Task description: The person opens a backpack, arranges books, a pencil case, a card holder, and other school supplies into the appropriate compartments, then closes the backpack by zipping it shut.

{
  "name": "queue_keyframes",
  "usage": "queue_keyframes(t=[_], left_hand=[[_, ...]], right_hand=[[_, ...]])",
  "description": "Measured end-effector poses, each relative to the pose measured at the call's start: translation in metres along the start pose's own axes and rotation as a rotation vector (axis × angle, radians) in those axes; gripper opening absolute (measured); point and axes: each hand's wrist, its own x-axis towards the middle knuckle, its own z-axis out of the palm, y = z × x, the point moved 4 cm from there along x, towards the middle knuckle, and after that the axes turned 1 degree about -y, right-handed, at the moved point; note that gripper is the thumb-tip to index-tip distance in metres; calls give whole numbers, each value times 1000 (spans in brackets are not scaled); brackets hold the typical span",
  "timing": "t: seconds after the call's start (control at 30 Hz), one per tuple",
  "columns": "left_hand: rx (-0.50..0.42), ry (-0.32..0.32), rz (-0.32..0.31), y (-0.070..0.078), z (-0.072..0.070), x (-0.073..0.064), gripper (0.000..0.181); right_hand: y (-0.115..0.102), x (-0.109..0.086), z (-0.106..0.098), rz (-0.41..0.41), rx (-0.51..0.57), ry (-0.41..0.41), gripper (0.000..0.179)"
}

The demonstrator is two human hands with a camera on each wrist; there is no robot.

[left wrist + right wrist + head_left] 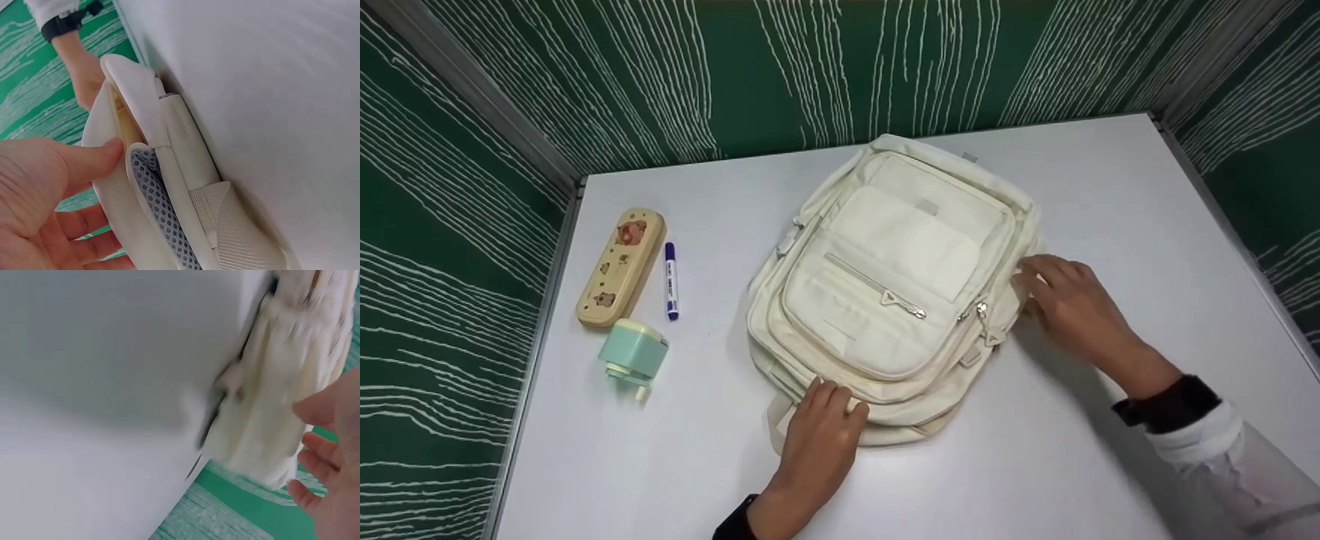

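Note:
A cream backpack [877, 330] lies front side up, with zips and pockets showing. My left hand [825, 435] pinches its near edge, thumb on one side and fingers on the other. In the left wrist view, the thumb [104, 160] presses the fabric beside a parted seam, near a grey mesh strap [160, 208]. At the bag's right side is my right hand [1069, 304], its fingers loosely bent and spread by the side pocket [264, 405]. A triangular zip pull [994, 337] hangs near that hand.
On the left of the white table [705, 465] are a yellow pencil case [615, 277], a blue marker [671, 281] and a mint green pencil sharpener [634, 351] with a crank. Green panels with white streaks [840, 75] border the table's back and sides.

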Motion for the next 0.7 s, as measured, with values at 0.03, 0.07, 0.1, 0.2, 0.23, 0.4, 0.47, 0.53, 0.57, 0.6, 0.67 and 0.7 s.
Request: queue_keyframes(t=[0.03, 0.07, 0.1, 0.2, 0.23, 0.4, 0.47, 0.53, 0.57, 0.6, 0.67, 0.7], left_hand=[[-6, -8, -5, 0, 0, 0, 22], [-12, -16, -10, -1, -1, 0, 21], [-20, -24, -14, -1, -1, 1, 22], [-26, -43, -24, -4, -3, 1, 24], [-30, -47, -25, -5, -4, 2, 25], [-62, -47, -25, -13, -6, 3, 25], [-86, -30, -30, -18, -7, 4, 25], [-111, -7, -38, -23, -7, 5, 25], [-127, 3, -44, -27, -8, 5, 24], [-143, 10, -49, -30, -8, 6, 23], [-169, 14, -60, -36, -9, 9, 20], [-180, 13, -66, -40, -10, 10, 19]], right_hand=[[4, 2, 1, -10, -16, -9, 46], [8, 3, 1, -25, -30, -13, 43], [10, 4, 2, -40, -43, -13, 39], [12, 6, 4, -74, -63, -9, 29], [12, 5, 4, -80, -69, -10, 28], [8, 5, 5, -103, -82, -22, 21], [6, 5, 5, -111, -82, -18, 18], [3, 3, 3, -118, -78, -2, 17], [2, 3, 2, -122, -77, 8, 16], [-1, 1, 1, -127, -74, 19, 16], [-5, -2, -2, -135, -70, 37, 15], [-8, -4, -3, -138, -70, 43, 15]])
